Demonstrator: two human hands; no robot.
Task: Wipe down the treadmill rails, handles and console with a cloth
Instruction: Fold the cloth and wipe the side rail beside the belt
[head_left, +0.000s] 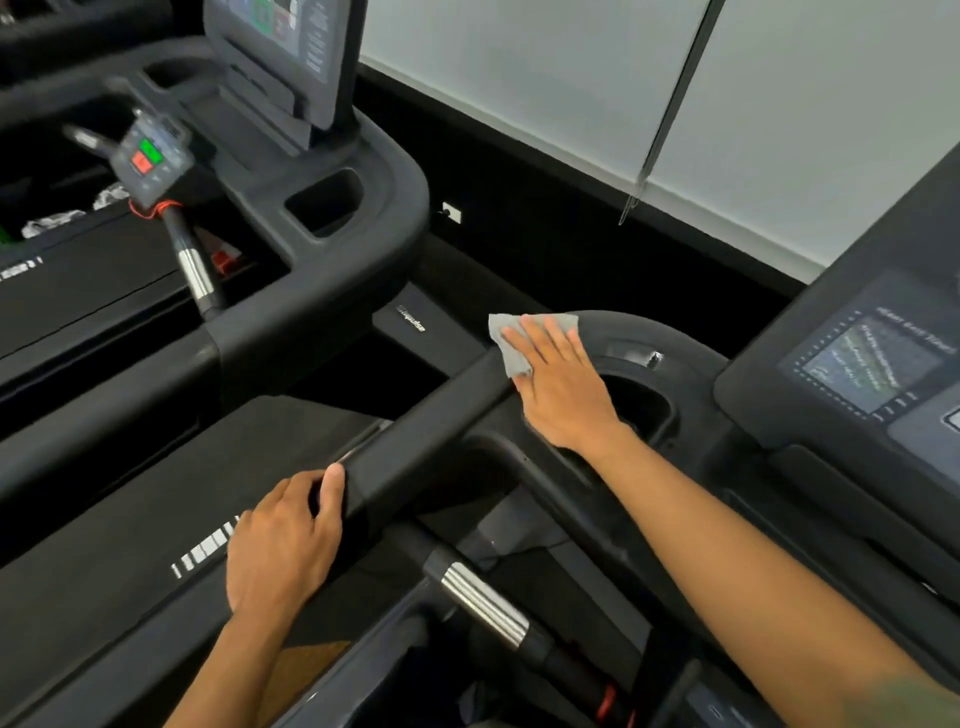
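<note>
A black treadmill side rail (415, 431) runs from the lower middle up to the curved console corner (644, 327). My right hand (561, 389) lies flat with straight fingers on a grey cloth (506, 338), pressing it onto the top end of that rail beside a cup holder (644, 405). My left hand (285, 540) grips the lower end of the same rail, fingers curled over its edge. The console screen (872, 364) stands at the right. A handle with a chrome sensor band (483, 605) sticks out below the rail.
A second treadmill stands at the left, with its own console (280, 47), cup holder (324, 200), small control pad with red and green buttons (150, 156) and a chrome-banded handle (195, 270). A white wall (571, 93) lies behind.
</note>
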